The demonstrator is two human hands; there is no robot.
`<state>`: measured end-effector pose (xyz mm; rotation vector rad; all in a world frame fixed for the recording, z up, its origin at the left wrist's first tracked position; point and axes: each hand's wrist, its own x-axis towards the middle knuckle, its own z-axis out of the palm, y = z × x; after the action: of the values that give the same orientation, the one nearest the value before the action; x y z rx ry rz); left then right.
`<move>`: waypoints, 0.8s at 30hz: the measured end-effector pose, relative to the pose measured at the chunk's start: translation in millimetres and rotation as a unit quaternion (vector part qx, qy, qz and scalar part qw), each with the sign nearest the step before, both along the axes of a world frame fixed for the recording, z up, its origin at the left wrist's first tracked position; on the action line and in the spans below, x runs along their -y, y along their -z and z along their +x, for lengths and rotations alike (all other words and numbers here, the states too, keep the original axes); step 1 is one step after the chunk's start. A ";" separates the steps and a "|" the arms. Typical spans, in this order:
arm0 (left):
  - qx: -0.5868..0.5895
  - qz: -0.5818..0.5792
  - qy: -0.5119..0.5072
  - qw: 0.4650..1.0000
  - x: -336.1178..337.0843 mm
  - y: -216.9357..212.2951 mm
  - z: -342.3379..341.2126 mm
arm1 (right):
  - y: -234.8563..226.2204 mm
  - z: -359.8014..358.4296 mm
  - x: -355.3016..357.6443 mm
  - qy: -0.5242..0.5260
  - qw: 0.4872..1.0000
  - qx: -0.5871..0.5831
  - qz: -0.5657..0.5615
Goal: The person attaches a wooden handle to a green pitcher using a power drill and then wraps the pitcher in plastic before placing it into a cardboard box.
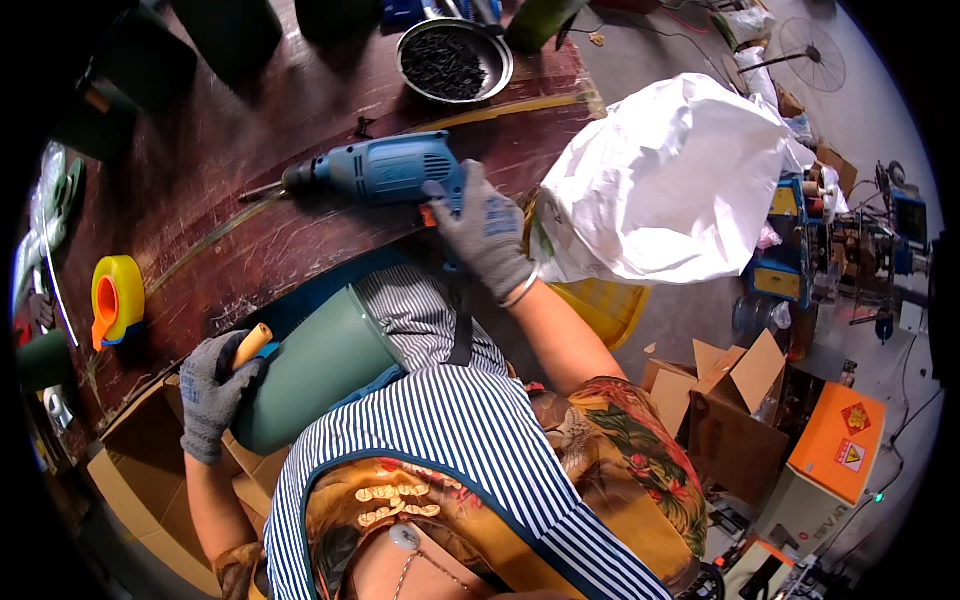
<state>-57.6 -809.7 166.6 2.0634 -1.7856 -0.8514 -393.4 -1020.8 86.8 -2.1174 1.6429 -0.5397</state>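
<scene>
A dark green bucket [318, 362] lies tilted across my lap, its rim turned up and right. My left hand [212, 392], in a grey glove, is closed at the bucket's lower left end, around a short wooden handle [253, 345]; how the handle is fixed is hidden. On the table a blue power drill [400, 170] lies on its side, its long bit pointing left. My right hand [487, 235], also grey-gloved, is wrapped round the drill's grip at its right end. Beside the bit, the tabletop [220, 215] is worn and dark red.
A metal bowl of black screws [442, 66] stands at the back. More dark green buckets [225, 35] line the far left. Yellow packing tape [120, 300] lies at left. A white sack [670, 185] bulges at right, above an open cardboard box [735, 395]. Another carton [130, 460] sits lower left.
</scene>
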 end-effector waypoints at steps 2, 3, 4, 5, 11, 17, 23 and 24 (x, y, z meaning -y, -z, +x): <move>0.054 -0.031 0.059 0.996 13.2 -34.1 -4.0 | -0.3 4.7 -5.6 0.000 0.989 -0.131 -0.063; 0.134 -0.053 0.076 0.987 28.3 -58.2 -11.1 | -3.1 8.1 -2.7 0.003 0.981 -0.178 -0.079; 0.209 -0.073 0.095 0.970 46.2 -83.9 -20.1 | -14.2 2.3 -2.1 -0.009 0.980 -0.175 -0.096; 0.289 -0.084 0.126 0.945 57.5 -105.7 -29.1 | -26.6 -3.9 -5.6 -0.024 0.979 -0.173 -0.109; 0.574 -0.072 0.200 0.791 100.8 -80.7 -40.1 | -138.1 -138.0 10.8 0.197 0.964 -0.105 -0.146; 0.605 -0.025 0.172 0.777 160.6 -49.1 -31.2 | -70.0 -276.0 116.0 0.146 0.916 -0.360 -0.099; 0.401 -0.323 0.264 0.816 109.9 -92.7 -89.2 | -151.8 -310.6 31.3 0.129 0.963 0.142 -0.189; 0.349 -0.325 0.276 0.835 101.0 -100.3 -103.7 | -151.4 -320.3 28.1 0.133 0.969 -0.063 -0.200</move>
<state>-161.4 -910.7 267.0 1.4676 -2.6107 0.5011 -713.7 -1048.9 238.2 -2.2544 2.0493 -0.9046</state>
